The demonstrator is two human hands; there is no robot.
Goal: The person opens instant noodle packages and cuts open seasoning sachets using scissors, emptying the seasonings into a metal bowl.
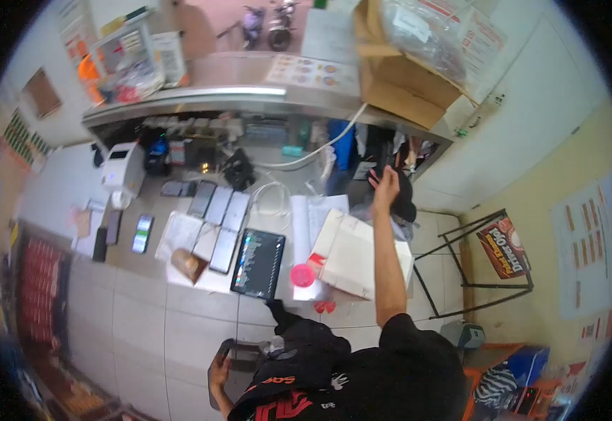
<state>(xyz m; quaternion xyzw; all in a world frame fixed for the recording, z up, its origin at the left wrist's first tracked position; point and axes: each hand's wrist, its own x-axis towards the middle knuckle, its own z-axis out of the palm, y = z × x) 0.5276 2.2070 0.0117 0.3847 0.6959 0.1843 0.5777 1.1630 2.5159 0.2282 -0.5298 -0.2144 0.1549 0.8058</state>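
Note:
My right arm stretches forward over the table. My right hand [386, 188] is at the opening under the counter, fingers curled against a black, soft-looking item [405, 200], perhaps a bag; the hold is partly hidden. Low at the left, my left hand [218, 370] is closed round the edge of a dark, round-edged object [226, 347] whose kind I cannot make out. Beneath my right forearm lies a white cardboard box [344, 252], with a pink round lid [302, 276] beside it. A tablet [258, 263] with a lit screen rests near the table's front edge.
Several phones [218, 205] lie left of the tablet, with a brown cup [188, 265] nearby. A white label printer [122, 170] stands at the left. An open cardboard box [407, 88] sits on the counter. A black metal frame [463, 284] stands at the right.

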